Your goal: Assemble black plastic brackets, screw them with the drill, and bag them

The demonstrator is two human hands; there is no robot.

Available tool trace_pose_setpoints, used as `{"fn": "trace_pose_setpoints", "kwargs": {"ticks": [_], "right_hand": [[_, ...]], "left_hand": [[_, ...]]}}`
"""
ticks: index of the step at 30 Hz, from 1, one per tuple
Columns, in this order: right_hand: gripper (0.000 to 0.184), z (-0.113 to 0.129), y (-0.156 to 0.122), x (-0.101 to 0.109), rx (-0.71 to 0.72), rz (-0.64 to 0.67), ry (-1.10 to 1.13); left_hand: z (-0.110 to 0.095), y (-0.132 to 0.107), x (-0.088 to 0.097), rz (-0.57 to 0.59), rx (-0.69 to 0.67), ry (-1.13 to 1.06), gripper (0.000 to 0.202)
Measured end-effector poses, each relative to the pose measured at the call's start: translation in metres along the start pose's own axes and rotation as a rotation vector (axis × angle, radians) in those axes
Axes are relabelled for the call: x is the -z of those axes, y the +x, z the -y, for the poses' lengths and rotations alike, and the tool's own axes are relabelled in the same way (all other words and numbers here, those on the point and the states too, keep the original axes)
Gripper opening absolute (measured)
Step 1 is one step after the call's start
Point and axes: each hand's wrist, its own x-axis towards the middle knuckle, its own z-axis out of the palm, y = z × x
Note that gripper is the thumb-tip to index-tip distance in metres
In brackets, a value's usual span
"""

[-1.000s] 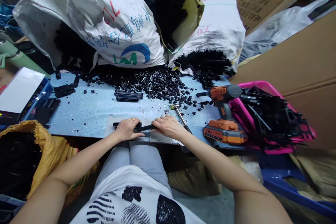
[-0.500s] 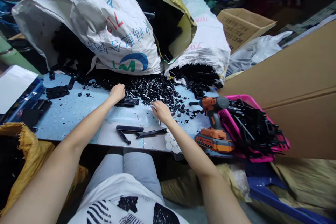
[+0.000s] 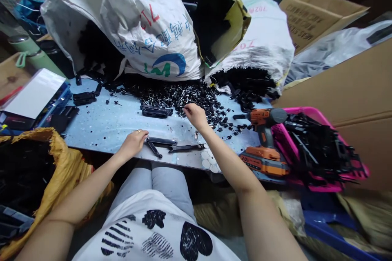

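My left hand [image 3: 134,142] is at the front of the table, thumb and fingers pinched together at the left end of a hinged pair of black plastic arms [image 3: 161,141]. Whatever is between its fingertips is too small to make out. My right hand [image 3: 197,116] is at the front edge of a pile of small black-headed screws or pins [image 3: 183,96], fingers closed in a pinch whose contents are hidden. A long black slotted part [image 3: 186,147] lies right of the hinged arms. Further back, a stack of black plastic parts [image 3: 156,111] lies against the pile.
White woven sacks [image 3: 153,28] spill black parts at the back. At right, an orange cordless drill [image 3: 265,142] stands beside a pink basket [image 3: 315,114] of black parts. A yellow sack [image 3: 58,163] stands at left, a cardboard sheet [image 3: 346,85] at right.
My left hand has left the stack of parts and come forward to the hinged arms. My right hand has reached further toward the pile. The whole view has shifted, moving things rightward.
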Motion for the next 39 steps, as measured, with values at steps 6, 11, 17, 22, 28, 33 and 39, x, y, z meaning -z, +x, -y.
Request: {"fn": "trace_pose_setpoints", "kwargs": {"ticks": [6, 11, 17, 22, 28, 33, 39], "right_hand": [[0.026, 0.04, -0.081, 0.008, 0.062, 0.116, 0.415], [0.029, 0.046, -0.1, 0.0, 0.198, 0.113, 0.266], [0.03, 0.044, -0.107, -0.003, 0.35, 0.195, 0.101], [0.048, 0.082, -0.094, -0.015, 0.455, 0.125, 0.208], [0.049, 0.113, -0.076, -0.052, 0.47, 0.259, 0.379], [0.05, 0.106, -0.083, -0.062, 0.413, 0.209, 0.405], [0.044, 0.117, -0.077, -0.063, 0.405, 0.222, 0.359]], "left_hand": [[-0.02, 0.008, 0.008, 0.181, -0.075, 0.14, 0.023], [-0.026, 0.006, 0.006, 0.17, 0.001, 0.201, 0.022], [-0.027, 0.004, 0.002, 0.11, 0.036, 0.137, 0.025], [-0.039, -0.013, -0.006, -0.024, 0.31, 0.152, 0.044], [-0.067, -0.025, -0.034, 0.229, 0.498, 0.165, 0.03], [-0.071, -0.021, -0.051, 0.167, 0.568, 0.156, 0.033], [-0.058, -0.03, -0.045, 0.176, 0.44, 0.173, 0.036]]}}
